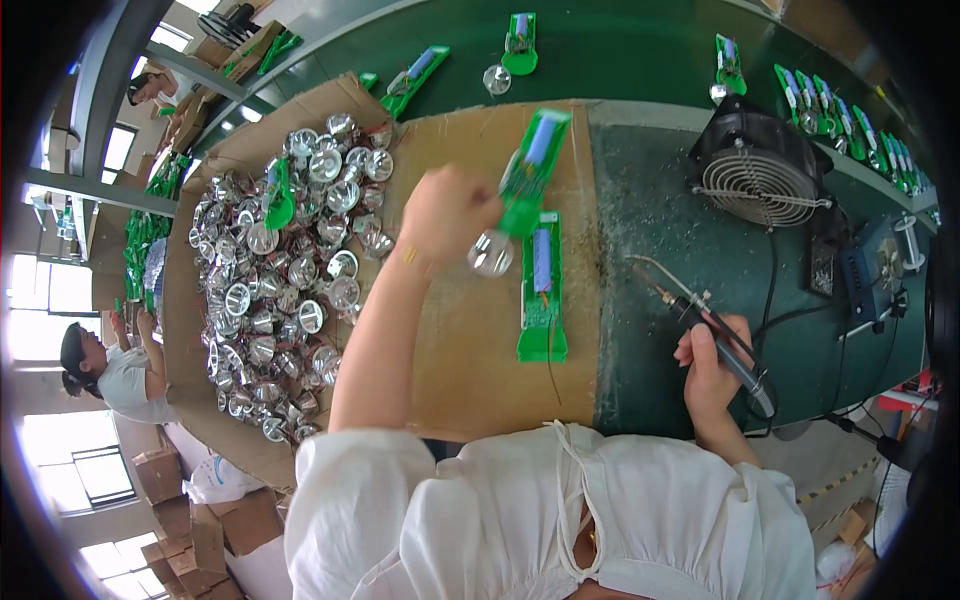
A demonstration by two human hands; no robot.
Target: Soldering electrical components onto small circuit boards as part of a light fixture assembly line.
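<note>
My left hand (445, 215) is closed on the edge of a green flashlight housing (528, 180), lifted above the work board. That housing carries a blue battery cell and a circuit board. A shiny reflector (491, 254) hangs beside its lower end, slightly blurred. Under it, a second green housing (543, 310) lies face up on the brown cardboard (455, 350), with a blue cell and a thin dark wire trailing toward me. My right hand (715, 365) grips a soldering iron (735, 362) with a metal wire-feed tube, its tip pointing up-left above the green mat, apart from both housings.
A cardboard box (185, 300) full of shiny reflectors stands at the left. A black fan (760, 165) and a blue soldering station (868, 270) sit at the right, with cables nearby. More green housings (520, 45) lie along the far bench. Other people work at the left.
</note>
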